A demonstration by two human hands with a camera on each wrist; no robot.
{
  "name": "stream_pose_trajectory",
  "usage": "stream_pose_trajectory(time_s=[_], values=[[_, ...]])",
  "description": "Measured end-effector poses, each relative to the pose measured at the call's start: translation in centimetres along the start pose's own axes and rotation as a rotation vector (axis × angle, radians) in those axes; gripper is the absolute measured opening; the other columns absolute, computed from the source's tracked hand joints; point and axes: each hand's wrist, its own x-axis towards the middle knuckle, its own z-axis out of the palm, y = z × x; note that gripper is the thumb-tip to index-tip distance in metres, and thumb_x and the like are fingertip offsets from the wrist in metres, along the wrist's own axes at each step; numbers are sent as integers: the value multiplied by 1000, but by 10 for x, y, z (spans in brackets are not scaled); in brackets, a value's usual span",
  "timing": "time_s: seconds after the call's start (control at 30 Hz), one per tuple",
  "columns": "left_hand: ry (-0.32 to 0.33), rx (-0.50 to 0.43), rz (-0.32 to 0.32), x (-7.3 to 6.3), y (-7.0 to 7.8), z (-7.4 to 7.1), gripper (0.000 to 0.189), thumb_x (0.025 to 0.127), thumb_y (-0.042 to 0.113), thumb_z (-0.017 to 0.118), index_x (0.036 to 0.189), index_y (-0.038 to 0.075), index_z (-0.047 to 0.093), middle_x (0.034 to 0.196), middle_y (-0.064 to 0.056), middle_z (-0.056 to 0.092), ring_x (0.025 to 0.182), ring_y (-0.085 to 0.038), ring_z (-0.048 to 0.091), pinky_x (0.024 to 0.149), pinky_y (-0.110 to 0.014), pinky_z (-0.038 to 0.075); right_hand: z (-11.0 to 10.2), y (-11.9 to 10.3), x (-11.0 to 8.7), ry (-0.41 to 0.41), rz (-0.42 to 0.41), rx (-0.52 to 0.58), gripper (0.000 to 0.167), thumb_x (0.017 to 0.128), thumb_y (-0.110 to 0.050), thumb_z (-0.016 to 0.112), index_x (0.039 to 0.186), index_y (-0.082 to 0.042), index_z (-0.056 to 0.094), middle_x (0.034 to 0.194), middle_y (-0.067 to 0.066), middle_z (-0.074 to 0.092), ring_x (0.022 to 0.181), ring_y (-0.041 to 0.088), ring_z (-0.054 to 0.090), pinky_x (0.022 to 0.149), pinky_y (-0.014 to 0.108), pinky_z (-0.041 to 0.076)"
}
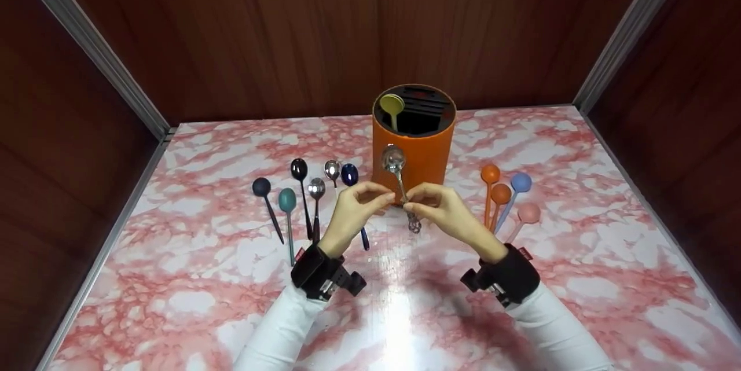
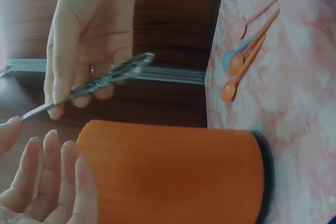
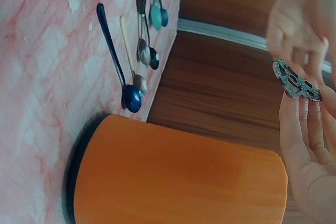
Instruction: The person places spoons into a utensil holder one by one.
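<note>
A silver spoon (image 1: 394, 158) with an ornate openwork handle is held bowl-up in front of the orange cylindrical holder (image 1: 414, 157). My right hand (image 1: 441, 209) pinches its handle between thumb and fingers. Close on the other side of the handle is my left hand (image 1: 360, 212), its thumb tip right at the shaft. In the left wrist view the left fingers (image 2: 50, 171) are extended and apart, with nothing between them. The ornate handle end (image 3: 296, 83) shows between both hands in the right wrist view. A yellow-green spoon (image 1: 392, 106) stands in the holder.
Left of the holder lie several spoons, among them a teal spoon (image 1: 288, 200), a black spoon (image 1: 299, 169) and a blue spoon (image 1: 349, 174). To the right are orange spoons (image 1: 490, 173), a periwinkle spoon (image 1: 521, 182) and a pink spoon (image 1: 528, 213). Brown panels enclose the marbled table (image 1: 191, 301).
</note>
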Motion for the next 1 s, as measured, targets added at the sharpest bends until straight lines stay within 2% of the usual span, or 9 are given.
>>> stream_pose_trajectory(time_s=[0.13, 0.4, 0.57, 0.63, 0.83, 1.0], values=[[-12, 1, -26, -7, -9, -7, 22, 84, 9, 65, 98, -7, 62, 85, -9, 68, 73, -13, 63, 73, -33, 56, -3, -3, 4, 17, -3, 1, 19, 85, -3, 62, 98, 11, 60, 93, 28, 64, 68, -1, 57, 62, 16, 51], [-11, -3, -76, -22, -28, -19, 25, 84, 7, 63, 101, -12, 60, 90, -19, 67, 71, -12, 62, 71, -32, 56, -9, -9, 15, 64, -8, 86, 19, 85, 2, 61, 99, 14, 57, 95, 28, 63, 70, 0, 59, 63, 20, 54], [-26, -3, -122, -34, -38, -22, 24, 85, 7, 62, 101, -10, 60, 93, -22, 66, 72, -11, 62, 75, -37, 56, -15, -18, 25, 100, -18, 94, 18, 84, 4, 61, 98, 14, 58, 89, 17, 66, 68, 1, 60, 60, 18, 53], [-36, 0, -131, -38, -42, -22, 23, 85, 7, 62, 100, -10, 60, 94, -24, 65, 73, -13, 62, 74, -35, 56, -18, -22, 30, 111, -25, 94, 18, 84, 4, 61, 98, 14, 58, 87, 11, 66, 68, 2, 59, 61, 18, 52], [-60, 15, -127, -47, -48, -21, 23, 85, 7, 61, 100, -11, 60, 93, -26, 65, 73, -15, 63, 71, -29, 56, -24, -32, 44, 127, -41, 125, 18, 84, 5, 60, 98, 15, 57, 83, -5, 64, 68, 2, 59, 62, 17, 52], [-64, 11, -128, -51, -51, -19, 23, 86, 7, 61, 100, -11, 60, 91, -23, 66, 72, -12, 63, 70, -27, 56, -30, -42, 56, 143, -55, 124, 19, 85, 5, 59, 101, 14, 56, 77, -9, 62, 68, 1, 60, 63, 17, 53]])
